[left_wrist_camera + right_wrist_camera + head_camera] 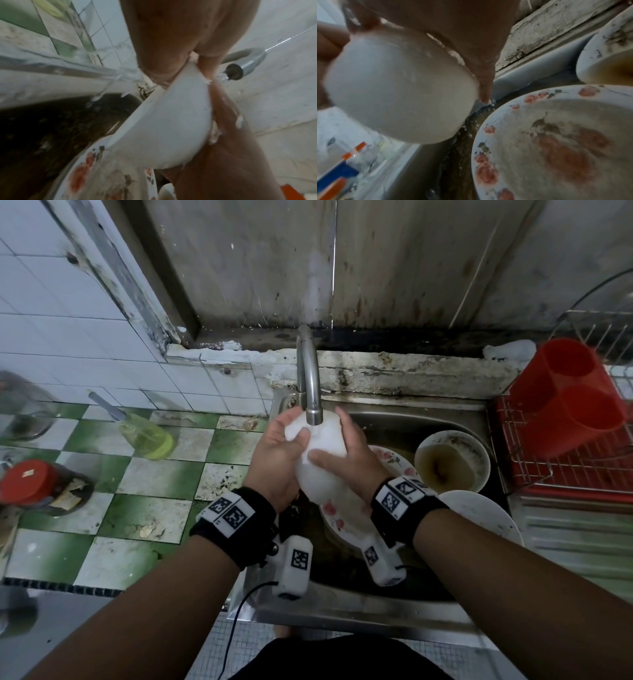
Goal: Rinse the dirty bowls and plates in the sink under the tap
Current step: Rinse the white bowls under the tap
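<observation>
Your left hand (274, 453) and right hand (346, 455) both grip one white bowl (317, 453), held bottom-up directly beneath the tap (310, 378) spout, above the left part of the sink (394, 419). Your left fingers curl around the bowl's far left rim, with the thumb (301, 436) pressed on its outer wall. Your right fingers wrap the right side, with the thumb (323, 455) laid across the wall. Count four dishes: the held bowl, one flowered plate (390, 458) in the sink beneath it, one bowl of brown water (452, 462) toward the sink's right edge, and one white plate (479, 515) at the near right corner. The held bowl's exterior appears plain white, wet and free of visible residue.
</observation>
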